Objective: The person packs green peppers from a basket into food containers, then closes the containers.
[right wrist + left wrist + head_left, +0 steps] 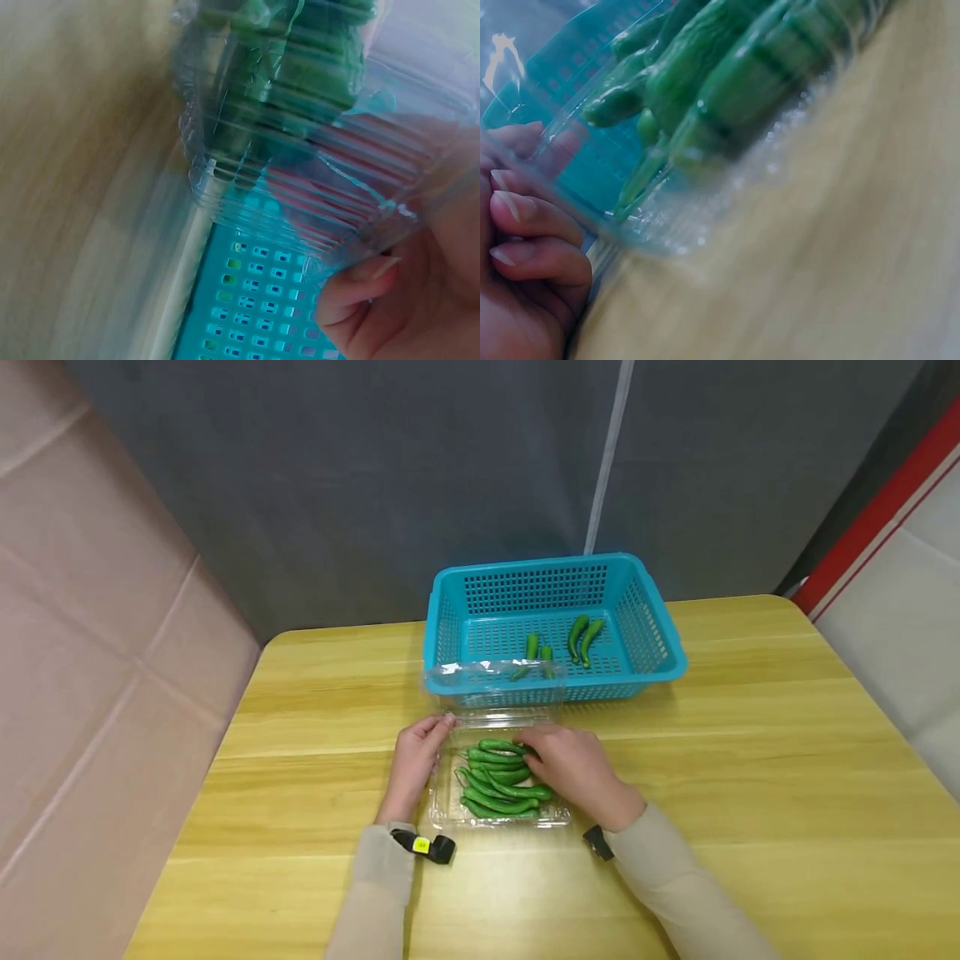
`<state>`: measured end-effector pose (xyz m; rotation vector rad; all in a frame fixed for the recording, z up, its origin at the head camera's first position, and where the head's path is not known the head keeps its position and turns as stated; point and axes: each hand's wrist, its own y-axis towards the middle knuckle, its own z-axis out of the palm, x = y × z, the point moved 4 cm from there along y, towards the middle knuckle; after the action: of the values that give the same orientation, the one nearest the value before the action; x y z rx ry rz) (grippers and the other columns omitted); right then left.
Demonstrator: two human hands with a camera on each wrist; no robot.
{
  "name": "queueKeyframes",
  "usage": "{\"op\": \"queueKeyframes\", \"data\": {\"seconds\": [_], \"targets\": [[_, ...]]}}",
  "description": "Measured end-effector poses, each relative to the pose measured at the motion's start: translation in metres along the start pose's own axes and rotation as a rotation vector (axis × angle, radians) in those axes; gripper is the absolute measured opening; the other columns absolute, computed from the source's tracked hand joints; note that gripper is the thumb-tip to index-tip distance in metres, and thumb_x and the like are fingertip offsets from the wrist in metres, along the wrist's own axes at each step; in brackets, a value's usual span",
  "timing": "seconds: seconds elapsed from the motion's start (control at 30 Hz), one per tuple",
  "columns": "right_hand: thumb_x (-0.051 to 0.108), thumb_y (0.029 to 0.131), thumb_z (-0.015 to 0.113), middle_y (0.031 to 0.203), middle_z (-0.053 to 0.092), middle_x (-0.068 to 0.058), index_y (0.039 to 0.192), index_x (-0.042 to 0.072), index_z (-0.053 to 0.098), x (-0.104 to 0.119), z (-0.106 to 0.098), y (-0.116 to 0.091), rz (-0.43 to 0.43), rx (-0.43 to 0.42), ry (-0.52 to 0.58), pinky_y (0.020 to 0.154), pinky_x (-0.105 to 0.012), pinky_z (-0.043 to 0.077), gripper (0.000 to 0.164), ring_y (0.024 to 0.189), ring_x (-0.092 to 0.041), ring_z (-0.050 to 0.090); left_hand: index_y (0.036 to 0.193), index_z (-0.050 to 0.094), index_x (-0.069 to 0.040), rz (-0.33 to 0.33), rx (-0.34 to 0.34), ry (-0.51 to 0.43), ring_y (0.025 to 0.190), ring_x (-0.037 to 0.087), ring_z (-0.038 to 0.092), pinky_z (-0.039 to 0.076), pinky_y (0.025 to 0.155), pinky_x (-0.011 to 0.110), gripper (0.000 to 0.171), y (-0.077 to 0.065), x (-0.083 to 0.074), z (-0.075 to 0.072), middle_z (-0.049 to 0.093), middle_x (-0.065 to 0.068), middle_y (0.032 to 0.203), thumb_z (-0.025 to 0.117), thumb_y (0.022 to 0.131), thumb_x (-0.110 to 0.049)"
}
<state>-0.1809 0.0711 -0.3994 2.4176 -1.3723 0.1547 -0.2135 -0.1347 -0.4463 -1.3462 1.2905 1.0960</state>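
A clear plastic clamshell box [442,814] sits on the table in the head view, its lid [487,681] raised and leaning back over the basket's front rim. Green chili peppers [502,806] lie side by side in the box. At the back left corner, my left hand [414,758] pinches the box's edge; its curled fingers [544,259] show in the left wrist view. My right hand [573,768] reaches over the right wall, index and thumb about the end of the rearmost pepper [498,746]. Some of its fingers show through the clear ribbed wall [337,172].
Behind the box stands a blue plastic basket [660,672] with several green peppers [585,639] in it. The wooden table [765,760] extends to both sides. A dark curtain [360,485] hangs along its back edge.
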Motion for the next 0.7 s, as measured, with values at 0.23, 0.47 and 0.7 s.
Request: {"op": "queueKeyframes", "data": {"seconds": [0.23,0.47,0.7], "targets": [[0.018,0.08,0.066,0.091,0.065,0.005,0.101,0.019,0.066,-0.0002,-0.0002,-0.001,0.004,0.01,-0.005,0.049,-0.026,0.046,0.021,0.074,-0.011,0.061,0.096,0.068,-0.007,-0.002,0.002,0.004,0.033,0.005,0.031,0.028,0.031,0.021,0.029,-0.0005,-0.0009,0.0001,0.046,0.024,0.061,0.055,0.089,-0.031],[0.022,0.082,0.064,0.095,0.065,0.004,0.105,0.018,0.065,-0.0015,-0.0012,0.0004,0.032,0.035,0.014,0.045,-0.022,0.041,0.024,0.073,-0.012,0.061,0.099,0.067,-0.006,-0.004,0.005,0.001,0.034,0.005,0.032,0.028,0.032,0.021,0.031,-0.0006,-0.0012,0.0005,0.043,0.006,0.053,0.055,0.089,-0.032],[0.02,0.082,0.063,0.087,0.065,0.004,0.101,0.016,0.066,-0.0025,-0.0069,0.0018,0.022,0.002,0.038,0.051,-0.019,0.045,0.02,0.068,-0.007,0.059,0.101,0.066,-0.003,-0.003,0.011,-0.001,0.033,0.005,0.031,0.027,0.031,0.02,0.033,-0.0013,-0.0023,0.0004,0.037,-0.005,0.047,0.055,0.089,-0.032]]}}
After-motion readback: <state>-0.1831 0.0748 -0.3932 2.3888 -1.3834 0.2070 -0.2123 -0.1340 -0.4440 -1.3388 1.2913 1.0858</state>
